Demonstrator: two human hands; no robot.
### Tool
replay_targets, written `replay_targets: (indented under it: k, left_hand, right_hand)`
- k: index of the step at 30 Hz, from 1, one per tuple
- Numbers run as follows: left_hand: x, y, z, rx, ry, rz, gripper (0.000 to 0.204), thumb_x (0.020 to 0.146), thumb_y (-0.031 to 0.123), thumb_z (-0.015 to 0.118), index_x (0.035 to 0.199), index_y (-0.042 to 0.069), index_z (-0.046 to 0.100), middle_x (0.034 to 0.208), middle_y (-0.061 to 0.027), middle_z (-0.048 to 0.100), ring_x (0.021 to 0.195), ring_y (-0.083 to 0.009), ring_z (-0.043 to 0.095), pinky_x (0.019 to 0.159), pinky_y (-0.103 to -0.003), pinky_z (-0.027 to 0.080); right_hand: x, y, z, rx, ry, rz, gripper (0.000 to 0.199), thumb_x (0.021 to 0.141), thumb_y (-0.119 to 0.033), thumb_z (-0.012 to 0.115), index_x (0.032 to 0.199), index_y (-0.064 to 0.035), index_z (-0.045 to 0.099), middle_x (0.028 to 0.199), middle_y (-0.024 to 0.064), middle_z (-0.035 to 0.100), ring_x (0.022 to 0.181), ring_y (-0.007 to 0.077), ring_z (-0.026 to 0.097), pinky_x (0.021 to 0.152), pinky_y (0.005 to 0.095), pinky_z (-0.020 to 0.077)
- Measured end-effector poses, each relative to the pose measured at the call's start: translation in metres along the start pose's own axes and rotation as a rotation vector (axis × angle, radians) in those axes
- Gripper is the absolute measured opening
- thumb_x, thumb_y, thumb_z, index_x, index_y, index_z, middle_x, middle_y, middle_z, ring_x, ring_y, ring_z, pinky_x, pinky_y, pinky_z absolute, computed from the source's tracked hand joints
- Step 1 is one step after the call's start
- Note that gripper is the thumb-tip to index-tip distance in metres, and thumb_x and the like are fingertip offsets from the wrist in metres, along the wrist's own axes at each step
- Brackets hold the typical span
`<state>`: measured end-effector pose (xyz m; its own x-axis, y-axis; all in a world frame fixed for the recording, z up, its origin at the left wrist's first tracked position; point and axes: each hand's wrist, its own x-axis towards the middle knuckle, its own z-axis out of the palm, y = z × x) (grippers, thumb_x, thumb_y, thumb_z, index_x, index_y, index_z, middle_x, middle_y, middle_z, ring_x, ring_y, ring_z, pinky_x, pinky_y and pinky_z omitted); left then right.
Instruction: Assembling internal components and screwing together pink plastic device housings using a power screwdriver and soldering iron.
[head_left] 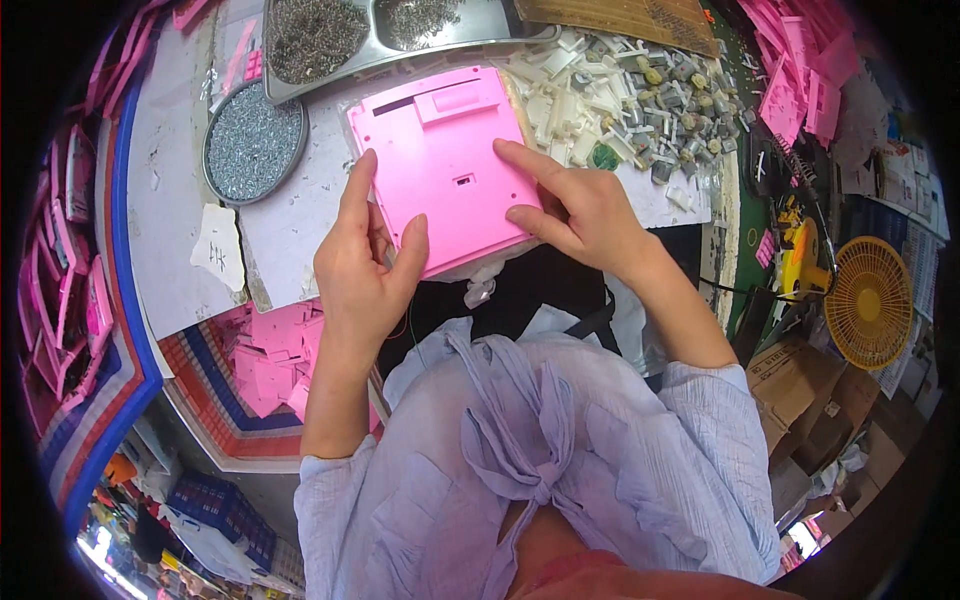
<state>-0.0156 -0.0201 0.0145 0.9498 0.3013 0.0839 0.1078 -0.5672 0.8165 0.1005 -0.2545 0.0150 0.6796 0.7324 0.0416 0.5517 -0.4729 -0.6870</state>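
Note:
A square pink plastic casing [450,170] lies flat at the near edge of the worktable, with a raised block and a slot near its far side and a small rectangular opening at its middle. My left hand [365,250] grips its left side, thumb on top near the front corner and a finger along the edge. On the right side my right hand [580,205] holds it, thumb and forefinger resting on the top face. Its underside is hidden, and a bit of clear plastic [482,284] hangs below the front edge.
Beyond the casing stands a metal tray [375,45] of small metal parts. A round dish [255,140] of tiny screws sits left. White plastic pieces [570,90] and grey parts [680,125] are heaped right. Pink parts [275,365] fill a striped bag lower left; a yellow fan [868,300] stands right.

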Motion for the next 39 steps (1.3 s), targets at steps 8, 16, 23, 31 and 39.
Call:
replay_targets:
  k: [8,16,23,31,39]
  left_hand:
    - [-0.021,-0.012,0.001,0.006,-0.070,-0.122,0.067,0.091,0.017,0.074,0.150,0.000,0.047,0.059,-0.0056,0.047,0.050,-0.0172,0.050,0.052,-0.033,0.044]
    - [-0.003,-0.012,-0.026,-0.178,-0.230,-0.206,0.046,0.093,0.022,0.074,0.132,0.002,0.064,0.063,-0.0048,0.054,0.054,-0.0185,0.055,0.055,-0.030,0.045]
    - [0.078,-0.090,-0.097,0.891,0.234,0.085,0.017,0.085,0.024,0.076,0.094,0.009,0.078,0.092,-0.0069,0.070,0.095,-0.0289,0.063,0.085,-0.045,0.047]
    - [0.086,-0.108,-0.097,0.610,0.277,0.068,0.016,0.088,0.024,0.073,0.090,0.009,0.078,0.093,-0.0075,0.073,0.093,-0.0278,0.066,0.083,-0.041,0.048]
    - [0.081,-0.101,-0.094,0.536,0.350,0.061,0.019,0.091,0.023,0.069,0.085,0.005,0.072,0.084,-0.0114,0.068,0.085,-0.0329,0.064,0.076,-0.045,0.046]
  right_hand:
    - [0.001,-0.006,-0.005,-0.150,-0.133,-0.080,0.073,0.096,-0.037,0.068,0.159,-0.0171,0.037,0.062,0.0147,0.062,0.060,0.0368,0.065,0.059,0.0455,0.0498]
    - [0.000,-0.025,-0.006,-0.561,-0.233,-0.035,0.066,0.100,-0.043,0.060,0.156,-0.0161,0.040,0.052,0.0107,0.058,0.047,0.0323,0.062,0.046,0.0436,0.0492]
    - [0.049,-0.058,-0.043,-0.653,-0.351,-0.247,0.039,0.087,-0.033,0.070,0.118,-0.0086,0.069,0.066,0.0103,0.066,0.069,0.0306,0.067,0.060,0.0448,0.0535]
    - [0.232,-0.084,0.089,-0.544,0.070,-0.809,0.013,0.077,-0.019,0.075,0.087,-0.0111,0.075,0.092,0.0040,0.067,0.103,0.0251,0.060,0.086,0.0388,0.0517]
    - [0.274,-0.094,0.114,-0.649,-0.099,-0.644,0.022,0.086,-0.020,0.065,0.093,-0.0036,0.076,0.097,0.0147,0.074,0.107,0.0352,0.061,0.093,0.0459,0.0495]
